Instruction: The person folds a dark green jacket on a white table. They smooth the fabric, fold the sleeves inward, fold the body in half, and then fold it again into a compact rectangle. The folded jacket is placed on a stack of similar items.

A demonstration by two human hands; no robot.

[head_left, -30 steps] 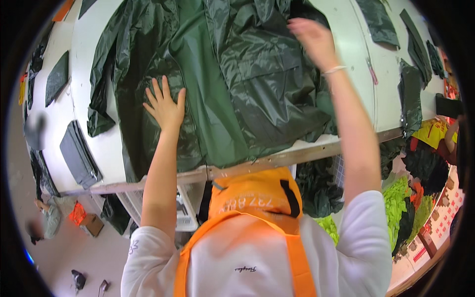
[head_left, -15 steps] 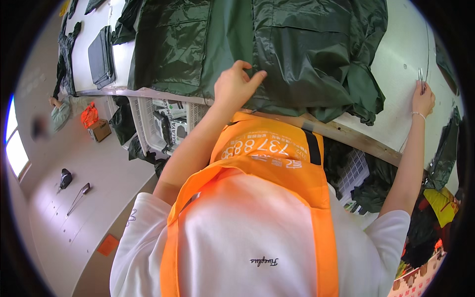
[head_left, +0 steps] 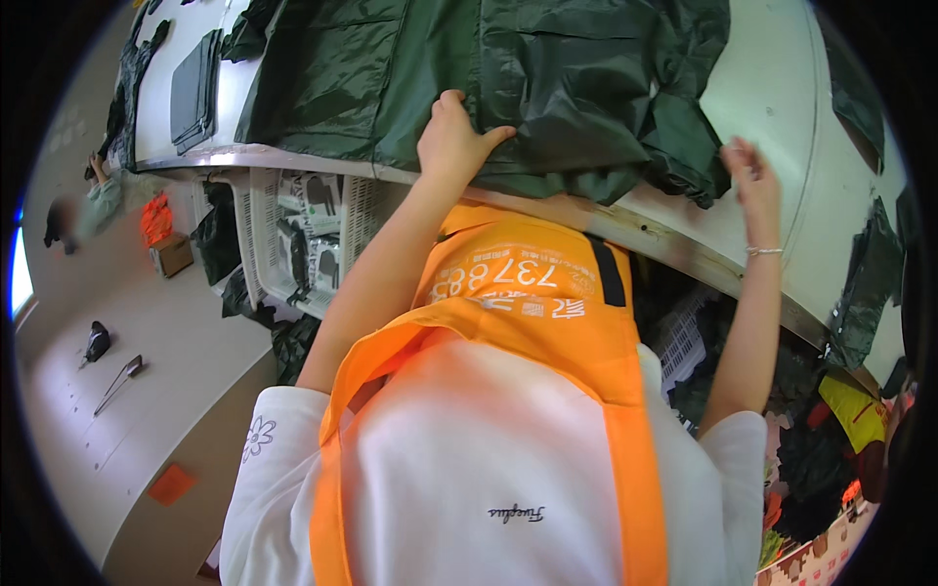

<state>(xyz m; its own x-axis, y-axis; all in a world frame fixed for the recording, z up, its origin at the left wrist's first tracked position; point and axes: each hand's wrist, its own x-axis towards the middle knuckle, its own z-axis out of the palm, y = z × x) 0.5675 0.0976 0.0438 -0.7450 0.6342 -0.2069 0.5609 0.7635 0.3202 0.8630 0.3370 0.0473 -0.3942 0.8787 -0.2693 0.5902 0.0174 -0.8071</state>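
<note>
Left arm reaches forward and up from the shoulder, elbow nearly straight, short white sleeve at the upper arm. Left hand [head_left: 451, 142] lies palm down, fingers curled together, thumb spread out to the right. Right arm is raised, forearm close to vertical, thin bracelet at the wrist. Right hand [head_left: 750, 176] is lifted, fingers loosely bent and slightly blurred; it grips nothing visible.

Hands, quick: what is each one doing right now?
Left hand: pressing on the green garment at the table edge, gripping nothing that shows.
Right hand: raised over the white table, empty, fingers loosely open.
</note>
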